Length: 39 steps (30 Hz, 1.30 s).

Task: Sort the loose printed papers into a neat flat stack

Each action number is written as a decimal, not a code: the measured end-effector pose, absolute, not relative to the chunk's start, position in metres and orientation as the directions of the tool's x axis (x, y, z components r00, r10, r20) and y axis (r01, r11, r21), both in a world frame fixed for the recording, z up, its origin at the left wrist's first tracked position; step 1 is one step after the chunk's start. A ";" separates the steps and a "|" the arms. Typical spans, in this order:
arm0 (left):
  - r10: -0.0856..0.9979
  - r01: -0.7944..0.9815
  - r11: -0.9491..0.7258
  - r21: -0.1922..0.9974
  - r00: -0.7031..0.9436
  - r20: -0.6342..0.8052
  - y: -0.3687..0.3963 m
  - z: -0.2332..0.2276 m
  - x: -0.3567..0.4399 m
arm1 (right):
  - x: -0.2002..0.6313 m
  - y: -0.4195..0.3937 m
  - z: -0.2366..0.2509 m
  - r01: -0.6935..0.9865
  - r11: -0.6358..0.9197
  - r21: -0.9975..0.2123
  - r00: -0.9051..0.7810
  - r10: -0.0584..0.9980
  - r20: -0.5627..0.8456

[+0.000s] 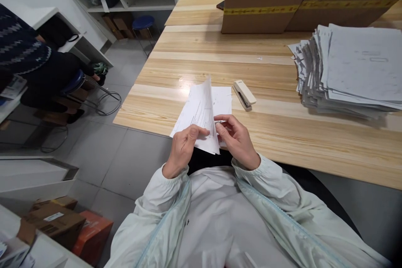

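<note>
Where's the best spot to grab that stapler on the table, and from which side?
Grip the stapler across its long narrow sides near the middle, coming from above. It lies flat on the table with open wood around it, just beyond the right hand.

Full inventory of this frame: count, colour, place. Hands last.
sheets of paper: a few, white, printed, held at the table's near edge
stapler: 1, cream, on the table just right of the held sheets
paper stack: 1 tall fanned stack, white-grey, right side of the table
cardboard boxes: at least 2, brown with yellow tape, far end of the table
table: 1, light wood
blue stool: 1, far left by the white shelves
other person: 1, dark clothes, far left
left hand: pinching the sheets' lower edge
right hand: gripping the sheets' right edge
</note>
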State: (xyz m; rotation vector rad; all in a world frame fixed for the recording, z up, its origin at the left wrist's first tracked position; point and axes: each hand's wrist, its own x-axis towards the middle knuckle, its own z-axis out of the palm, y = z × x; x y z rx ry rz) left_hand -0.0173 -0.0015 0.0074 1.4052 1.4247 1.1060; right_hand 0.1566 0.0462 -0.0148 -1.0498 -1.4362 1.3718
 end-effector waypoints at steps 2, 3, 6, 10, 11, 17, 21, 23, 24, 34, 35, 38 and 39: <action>1.000 0.262 -0.008 0.965 -0.019 0.014 0.009 0.010 -0.018 | 0.156 0.045 -0.015 0.047 0.105 -0.993 -0.292 0.952 0.087; 1.000 0.272 -0.012 0.962 -0.023 0.019 0.013 0.010 -0.017 | 0.155 0.045 -0.015 0.055 0.137 -0.989 -0.300 0.947 0.115; 0.999 0.306 0.002 0.952 -0.053 0.015 0.022 0.011 -0.012 | 0.156 0.044 -0.015 0.059 0.200 -0.978 -0.316 0.933 0.172; 0.997 0.325 0.014 0.946 -0.079 0.012 0.023 0.007 -0.008 | 0.157 0.043 -0.014 0.083 0.244 -0.966 -0.320 0.925 0.206; 0.997 0.321 0.015 0.947 -0.081 0.012 0.023 0.006 -0.007 | 0.157 0.043 -0.014 0.091 0.251 -0.964 -0.317 0.925 0.211; 0.997 0.289 0.008 0.957 -0.080 0.016 0.024 0.005 -0.008 | 0.158 0.043 -0.015 0.088 0.195 -0.977 -0.315 0.936 0.159; 0.995 0.318 0.026 0.948 -0.098 0.006 0.024 0.004 -0.010 | 0.157 0.042 -0.018 0.028 0.133 -0.991 -0.285 0.951 0.120; 0.994 0.307 0.034 0.951 -0.112 0.001 0.023 0.002 -0.011 | 0.156 0.041 -0.020 0.038 0.153 -0.987 -0.254 0.957 0.139; 0.993 0.292 0.037 0.956 -0.121 -0.001 0.023 0.001 -0.011 | 0.155 0.040 -0.021 0.051 0.172 -0.984 -0.244 0.957 0.155; 0.936 -0.321 0.069 0.945 -0.308 -0.173 0.026 0.008 -0.033 | 0.161 0.041 -0.022 0.328 0.292 -0.898 -0.212 0.950 0.231; 0.931 -0.352 0.076 0.933 -0.309 -0.193 0.027 0.009 -0.037 | 0.162 0.042 -0.021 0.340 0.307 -0.889 -0.214 0.946 0.244; 0.929 -0.382 0.086 0.920 -0.302 -0.212 0.027 0.009 -0.042 | 0.162 0.043 -0.019 0.323 0.337 -0.885 -0.214 0.936 0.278; 0.932 -0.376 0.082 0.923 -0.299 -0.205 0.027 0.008 -0.043 | 0.161 0.043 -0.019 0.317 0.344 -0.884 -0.215 0.934 0.286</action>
